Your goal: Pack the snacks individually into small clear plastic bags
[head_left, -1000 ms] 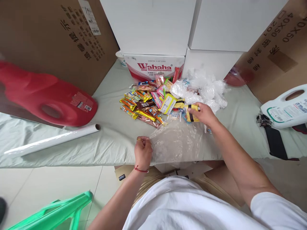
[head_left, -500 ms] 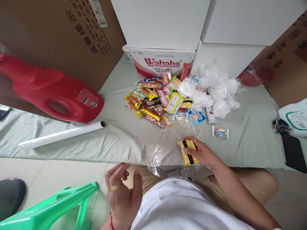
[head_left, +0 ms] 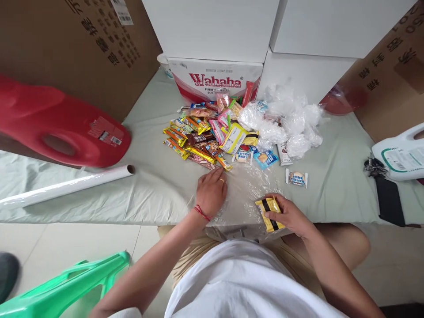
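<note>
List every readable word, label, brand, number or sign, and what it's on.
"Wahaha ®": white-and-red carton.
"PURIFIED WATER", slightly blurred: same carton, under the brand; remaining print unclear.
"温馨提示", last character cut by the frame: left cardboard box; smaller print illegible.
"50", blurred: right cardboard box; other characters unclear.
Too small or blurred: snack packets, yellow packet, labels on red jug and white jug.

Cloth-covered table (head_left: 338, 194) — snacks (head_left: 233, 139), clear film (head_left: 241, 191), white roll (head_left: 76, 185).
</note>
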